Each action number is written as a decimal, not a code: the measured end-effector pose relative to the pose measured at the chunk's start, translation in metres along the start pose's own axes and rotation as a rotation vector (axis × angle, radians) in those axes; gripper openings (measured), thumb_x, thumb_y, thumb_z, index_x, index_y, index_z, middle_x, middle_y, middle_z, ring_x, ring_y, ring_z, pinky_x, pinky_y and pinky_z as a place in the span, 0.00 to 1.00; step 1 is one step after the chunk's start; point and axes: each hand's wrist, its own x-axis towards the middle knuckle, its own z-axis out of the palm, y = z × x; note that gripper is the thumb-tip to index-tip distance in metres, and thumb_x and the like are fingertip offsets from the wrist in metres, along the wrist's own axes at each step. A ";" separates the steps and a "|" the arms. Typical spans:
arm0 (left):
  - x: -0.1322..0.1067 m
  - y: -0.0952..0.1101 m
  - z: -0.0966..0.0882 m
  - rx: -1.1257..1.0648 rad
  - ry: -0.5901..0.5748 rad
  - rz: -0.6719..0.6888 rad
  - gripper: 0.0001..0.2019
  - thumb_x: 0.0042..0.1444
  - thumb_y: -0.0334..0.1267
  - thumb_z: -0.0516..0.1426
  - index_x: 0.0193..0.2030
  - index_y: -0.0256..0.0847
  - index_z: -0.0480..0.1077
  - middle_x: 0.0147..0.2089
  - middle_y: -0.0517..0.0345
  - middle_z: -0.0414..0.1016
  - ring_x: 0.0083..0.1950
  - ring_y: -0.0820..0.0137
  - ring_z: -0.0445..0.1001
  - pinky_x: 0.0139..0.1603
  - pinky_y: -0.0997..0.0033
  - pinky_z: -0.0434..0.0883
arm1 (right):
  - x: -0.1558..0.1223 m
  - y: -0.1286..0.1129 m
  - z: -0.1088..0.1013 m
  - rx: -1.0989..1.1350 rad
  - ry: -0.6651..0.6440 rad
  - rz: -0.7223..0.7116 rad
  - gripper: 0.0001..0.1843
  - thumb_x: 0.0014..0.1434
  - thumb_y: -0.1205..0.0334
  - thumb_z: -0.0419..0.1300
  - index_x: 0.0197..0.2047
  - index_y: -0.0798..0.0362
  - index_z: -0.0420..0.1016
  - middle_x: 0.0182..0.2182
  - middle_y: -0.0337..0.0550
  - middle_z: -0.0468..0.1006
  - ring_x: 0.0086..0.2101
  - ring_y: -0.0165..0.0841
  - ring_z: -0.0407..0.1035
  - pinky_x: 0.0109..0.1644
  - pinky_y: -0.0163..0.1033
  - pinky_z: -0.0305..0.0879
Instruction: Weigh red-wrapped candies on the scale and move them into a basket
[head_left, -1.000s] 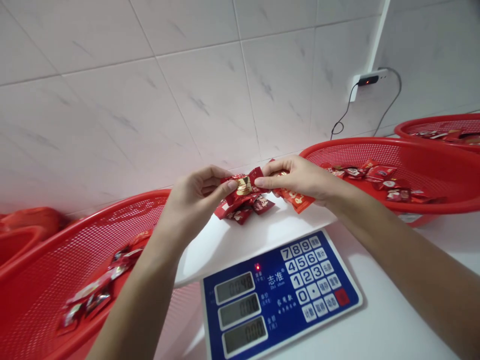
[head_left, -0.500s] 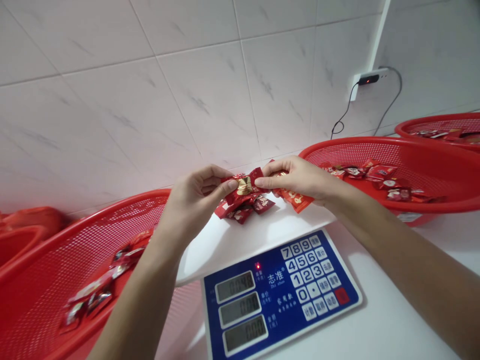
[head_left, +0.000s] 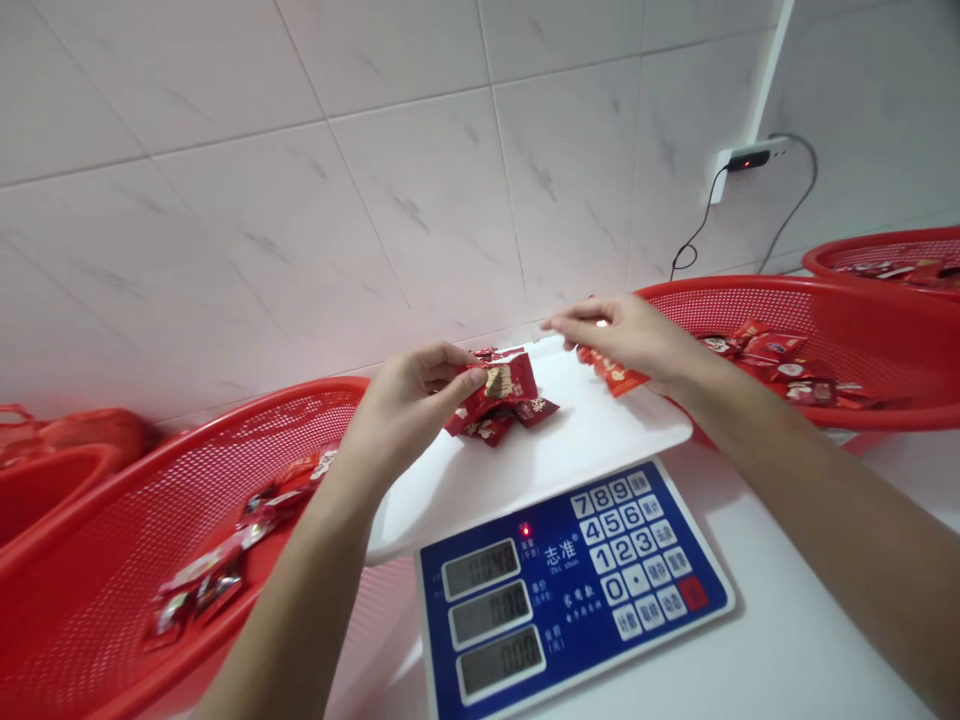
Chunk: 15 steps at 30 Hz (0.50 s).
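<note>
My left hand [head_left: 409, 405] pinches a dark red snack packet [head_left: 516, 381] with gold print between thumb and fingers. The packet is just over a small pile of red wrapped packets [head_left: 491, 430] on the white tray [head_left: 592, 435] of a digital scale. To the right, my right hand [head_left: 634, 335] has its thumb and forefinger extended. An orange-red packet [head_left: 616, 377] is tucked under its palm, above the tray's right part; the fingers around it are mostly hidden. The scale's blue panel [head_left: 574, 610] faces me, with three displays and a keypad.
On the left stands a red mesh basket [head_left: 187, 480] with several wrapped packets; a second red basket [head_left: 885, 340] with packets is on the right, another behind it [head_left: 862, 247]. Red plastic items [head_left: 97, 435] lie far left. A socket strip [head_left: 720, 178] with cables is on the tiled wall.
My right hand has let go of the dark red packet and moved right, keeping the orange-red one. My left hand still holds the dark red packet. The view has shifted slightly.
</note>
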 end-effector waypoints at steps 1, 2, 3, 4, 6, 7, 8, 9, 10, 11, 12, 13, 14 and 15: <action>0.001 -0.002 -0.001 0.053 -0.014 -0.014 0.05 0.59 0.40 0.64 0.35 0.42 0.81 0.36 0.51 0.85 0.36 0.61 0.81 0.36 0.67 0.75 | 0.001 -0.001 -0.001 0.061 0.071 0.011 0.07 0.62 0.62 0.69 0.42 0.57 0.84 0.33 0.42 0.78 0.28 0.25 0.67 0.31 0.32 0.63; 0.001 -0.003 -0.002 0.106 -0.009 -0.017 0.05 0.59 0.40 0.65 0.36 0.42 0.81 0.36 0.51 0.85 0.37 0.60 0.81 0.36 0.66 0.74 | 0.000 -0.003 -0.001 0.138 0.132 0.018 0.08 0.65 0.63 0.67 0.45 0.57 0.83 0.33 0.42 0.77 0.28 0.25 0.66 0.31 0.32 0.63; 0.001 -0.004 -0.002 0.144 0.018 -0.008 0.06 0.58 0.41 0.65 0.38 0.43 0.82 0.37 0.50 0.85 0.38 0.59 0.81 0.37 0.66 0.74 | 0.000 -0.005 0.001 0.211 0.181 0.014 0.09 0.68 0.63 0.64 0.48 0.57 0.82 0.34 0.42 0.76 0.28 0.24 0.66 0.30 0.32 0.63; 0.001 -0.004 0.000 0.145 0.065 0.017 0.07 0.58 0.43 0.66 0.40 0.43 0.82 0.40 0.49 0.85 0.41 0.58 0.81 0.39 0.65 0.75 | -0.002 -0.007 0.005 0.263 0.217 -0.009 0.11 0.69 0.62 0.62 0.51 0.56 0.81 0.36 0.42 0.76 0.29 0.25 0.67 0.31 0.32 0.64; -0.004 0.003 0.006 -0.034 0.155 0.062 0.14 0.59 0.49 0.66 0.46 0.43 0.80 0.48 0.47 0.84 0.50 0.58 0.81 0.46 0.64 0.77 | -0.008 -0.013 0.017 0.286 0.247 -0.118 0.14 0.71 0.60 0.59 0.57 0.53 0.77 0.40 0.44 0.77 0.34 0.28 0.71 0.35 0.32 0.68; -0.008 0.009 0.012 -0.201 0.171 0.062 0.17 0.61 0.53 0.65 0.49 0.43 0.79 0.53 0.46 0.83 0.54 0.57 0.80 0.49 0.63 0.78 | -0.012 -0.017 0.025 0.266 0.252 -0.193 0.16 0.72 0.59 0.58 0.61 0.51 0.75 0.44 0.45 0.77 0.38 0.29 0.73 0.38 0.33 0.70; -0.013 0.016 0.018 -0.384 0.149 0.043 0.21 0.64 0.56 0.62 0.52 0.42 0.77 0.56 0.44 0.81 0.56 0.57 0.80 0.51 0.62 0.79 | -0.016 -0.021 0.034 0.234 0.255 -0.269 0.19 0.73 0.57 0.57 0.65 0.49 0.71 0.48 0.46 0.77 0.42 0.30 0.74 0.42 0.33 0.71; -0.019 0.024 0.025 -0.552 0.096 0.004 0.23 0.66 0.59 0.58 0.54 0.41 0.76 0.58 0.43 0.80 0.57 0.55 0.80 0.52 0.60 0.80 | -0.019 -0.025 0.044 0.190 0.254 -0.339 0.22 0.74 0.56 0.56 0.68 0.47 0.67 0.52 0.46 0.77 0.45 0.31 0.74 0.46 0.33 0.71; -0.024 0.032 0.032 -0.664 0.034 -0.033 0.25 0.68 0.60 0.55 0.55 0.40 0.75 0.58 0.42 0.80 0.58 0.53 0.80 0.51 0.58 0.81 | -0.022 -0.030 0.054 0.137 0.243 -0.390 0.25 0.75 0.55 0.55 0.71 0.45 0.62 0.55 0.46 0.76 0.48 0.32 0.74 0.49 0.34 0.71; -0.029 0.038 0.037 -0.732 -0.001 -0.057 0.25 0.70 0.60 0.52 0.56 0.41 0.75 0.57 0.43 0.80 0.60 0.52 0.80 0.51 0.57 0.82 | -0.024 -0.033 0.063 0.075 0.214 -0.420 0.26 0.75 0.54 0.54 0.73 0.45 0.59 0.57 0.46 0.75 0.50 0.33 0.74 0.52 0.35 0.70; -0.032 0.043 0.040 -0.780 -0.007 -0.072 0.24 0.72 0.58 0.49 0.57 0.42 0.75 0.57 0.45 0.81 0.62 0.52 0.78 0.52 0.57 0.82 | -0.024 -0.036 0.072 0.009 0.164 -0.437 0.26 0.76 0.54 0.52 0.74 0.44 0.58 0.58 0.46 0.75 0.51 0.34 0.74 0.54 0.36 0.69; -0.033 0.045 0.042 -0.819 0.018 -0.078 0.22 0.74 0.55 0.47 0.58 0.44 0.74 0.58 0.48 0.81 0.65 0.53 0.77 0.54 0.59 0.81 | -0.023 -0.038 0.079 -0.063 0.095 -0.451 0.25 0.77 0.55 0.50 0.74 0.45 0.59 0.57 0.46 0.76 0.53 0.35 0.74 0.56 0.37 0.68; -0.032 0.046 0.041 -0.855 0.065 -0.084 0.21 0.76 0.51 0.45 0.57 0.45 0.74 0.59 0.50 0.80 0.67 0.56 0.75 0.57 0.61 0.80 | -0.022 -0.039 0.086 -0.141 0.027 -0.471 0.24 0.78 0.56 0.49 0.73 0.46 0.61 0.57 0.46 0.77 0.54 0.37 0.73 0.58 0.39 0.67; -0.030 0.044 0.039 -0.884 0.114 -0.095 0.19 0.77 0.48 0.44 0.57 0.46 0.73 0.61 0.52 0.79 0.69 0.59 0.73 0.59 0.63 0.79 | -0.018 -0.039 0.090 -0.223 -0.026 -0.500 0.23 0.78 0.58 0.48 0.72 0.48 0.63 0.57 0.46 0.77 0.57 0.39 0.71 0.62 0.41 0.65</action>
